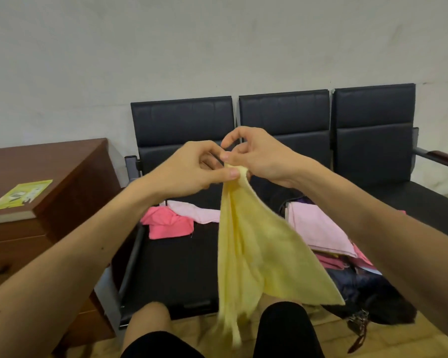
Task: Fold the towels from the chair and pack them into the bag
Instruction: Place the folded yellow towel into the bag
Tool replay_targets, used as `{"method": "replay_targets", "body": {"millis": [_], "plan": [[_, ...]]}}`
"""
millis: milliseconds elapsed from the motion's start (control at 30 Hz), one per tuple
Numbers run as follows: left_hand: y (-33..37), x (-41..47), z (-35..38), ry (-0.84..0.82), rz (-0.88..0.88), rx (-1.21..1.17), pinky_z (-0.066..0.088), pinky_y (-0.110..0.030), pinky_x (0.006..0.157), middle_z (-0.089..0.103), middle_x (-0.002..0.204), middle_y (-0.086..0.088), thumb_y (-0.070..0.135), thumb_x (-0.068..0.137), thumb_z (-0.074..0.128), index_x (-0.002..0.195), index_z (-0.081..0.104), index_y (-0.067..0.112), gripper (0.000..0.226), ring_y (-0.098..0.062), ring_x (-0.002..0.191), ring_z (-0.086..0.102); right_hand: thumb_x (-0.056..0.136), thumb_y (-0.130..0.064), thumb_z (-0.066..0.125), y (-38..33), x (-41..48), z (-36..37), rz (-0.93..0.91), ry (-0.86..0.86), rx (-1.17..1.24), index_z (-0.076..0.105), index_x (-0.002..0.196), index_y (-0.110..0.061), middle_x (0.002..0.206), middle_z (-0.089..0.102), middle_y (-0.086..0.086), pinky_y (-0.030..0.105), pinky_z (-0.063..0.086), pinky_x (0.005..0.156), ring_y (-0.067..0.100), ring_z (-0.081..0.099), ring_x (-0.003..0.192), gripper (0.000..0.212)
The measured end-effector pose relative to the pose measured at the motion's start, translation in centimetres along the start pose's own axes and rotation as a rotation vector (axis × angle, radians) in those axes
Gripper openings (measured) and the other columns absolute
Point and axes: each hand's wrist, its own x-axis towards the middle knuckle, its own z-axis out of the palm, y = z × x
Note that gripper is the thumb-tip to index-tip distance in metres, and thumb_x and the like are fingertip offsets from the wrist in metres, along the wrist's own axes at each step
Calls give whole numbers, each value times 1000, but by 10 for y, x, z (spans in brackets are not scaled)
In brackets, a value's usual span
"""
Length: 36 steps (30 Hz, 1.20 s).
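Left hand (199, 167) and right hand (259, 156) both pinch the top edge of the unfolded yellow towel (256, 249). Folded towels (318, 228) fill the bag (373, 288) at 3 o'clock; pink towels (166, 224) wait at 9 o'clock.

Both bare forearms reach forward and converge, wrists raised. The left grip (192, 169) has thumb and forefinger pinching the top corner of the yellow towel (256, 249). The right grip (259, 156) touches the left, lower fingers curled on the same corner, forefinger arched above the thumb.
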Motion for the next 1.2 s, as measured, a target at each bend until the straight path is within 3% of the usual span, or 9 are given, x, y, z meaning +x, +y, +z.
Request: {"method": "replay_targets", "body": {"millis": [267,333,467,633,733,833,967,1100,1200], "plan": [[2,3,25,11,46,-204,58,-38,92,76,100,0,18,90,71,118,60,19,31,-13,94,73,90,-23,71,3,-9,-12,12,13,-55,53,118,-17,82,72,19,20,51,55,21,63,66,34],[4,4,32,14,21,-302,59,-40,90,77,99,-2,14,92,67,121,57,18,31,-15,95,73,88,-23,73,3,-10,-13,-3,45,-60,53,117,-16,73,71,11,19,50,53,15,62,60,36],[7,3,40,55,47,-314,58,-23,78,76,95,8,13,93,64,117,65,21,24,-5,92,71,84,-29,76,10,-16,-11,-43,137,-13,52,116,-15,72,69,9,16,48,55,7,61,57,42],[-6,6,36,163,-63,-253,57,-38,70,75,82,-4,26,96,64,94,75,17,15,-14,74,70,72,-25,87,46,-33,13,-29,190,74,43,113,-17,88,66,15,36,56,72,19,61,74,61],[-10,7,38,202,-64,-228,54,-32,67,70,78,-4,31,97,61,87,72,16,21,-12,70,65,74,-24,85,65,-37,30,38,184,137,47,108,-12,88,68,12,36,59,75,28,68,77,52],[-10,8,41,238,-21,-194,53,-33,69,69,81,-10,33,99,57,90,68,14,23,-13,71,61,82,-30,78,77,-38,45,27,83,132,61,107,-10,98,73,6,32,60,77,17,73,85,36],[-12,7,42,231,8,-133,50,-41,68,64,80,-16,32,98,55,88,63,7,28,-19,71,57,92,-10,64,74,-36,50,-80,162,103,68,98,-7,91,72,9,38,61,76,18,72,83,8],[-15,-3,39,132,86,-158,57,-34,73,74,84,-7,26,94,66,90,71,10,17,-23,80,71,94,-4,57,65,-32,41,-94,181,138,70,98,1,89,69,23,50,55,72,39,68,83,14],[-21,-9,36,123,105,-167,56,-27,72,73,86,0,29,95,64,92,73,15,17,-14,81,70,97,-17,59,68,-32,46,-32,184,167,70,100,-5,93,71,16,45,57,77,30,70,88,17]]}}
